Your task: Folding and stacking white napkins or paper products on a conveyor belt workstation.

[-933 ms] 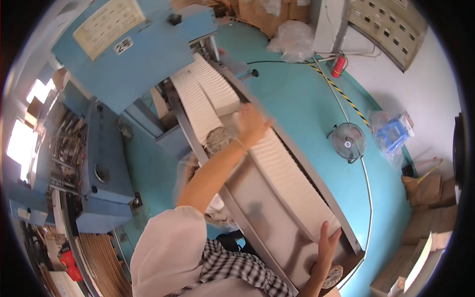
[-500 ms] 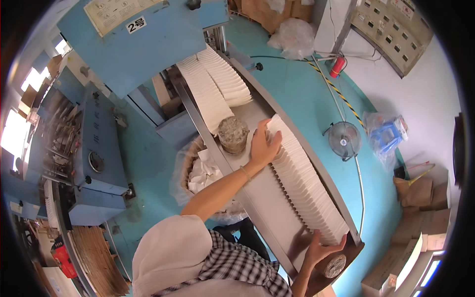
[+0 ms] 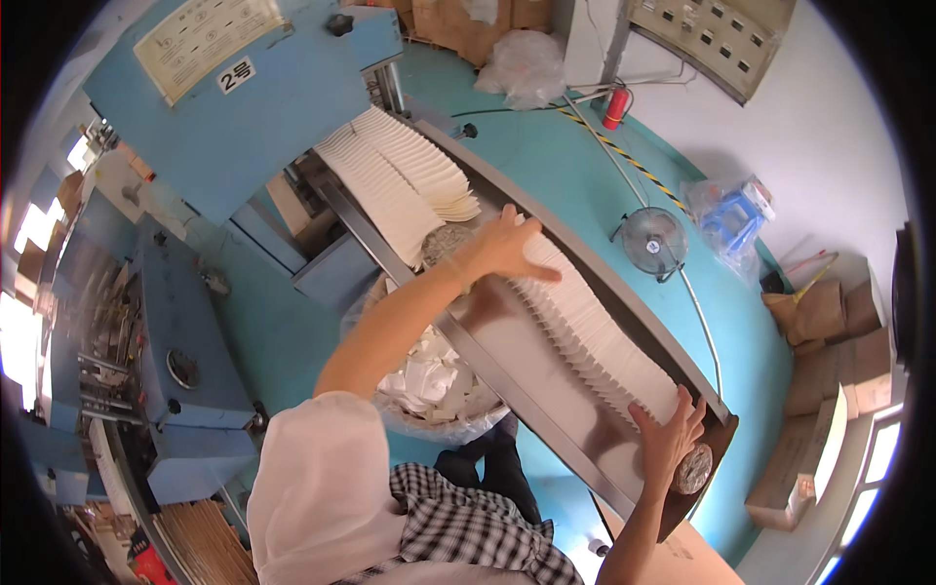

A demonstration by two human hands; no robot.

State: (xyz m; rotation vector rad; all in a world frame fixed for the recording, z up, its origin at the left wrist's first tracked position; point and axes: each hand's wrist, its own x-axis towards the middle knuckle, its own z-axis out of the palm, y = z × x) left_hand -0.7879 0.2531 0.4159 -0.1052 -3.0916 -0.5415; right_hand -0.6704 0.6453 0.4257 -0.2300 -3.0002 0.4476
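White folded paper blanks (image 3: 595, 336), standing on edge in a row along the steel tray (image 3: 526, 375) at frame centre, are pressed between my flat, spread hands, left (image 3: 507, 249) and right (image 3: 668, 439); next I judge they need squeezing together evenly before lifting.

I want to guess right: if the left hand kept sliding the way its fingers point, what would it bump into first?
Probably the row of white paper sheets itself: the left hand already rests on its upper end, fingers pointing along it. Depth is hard to judge.
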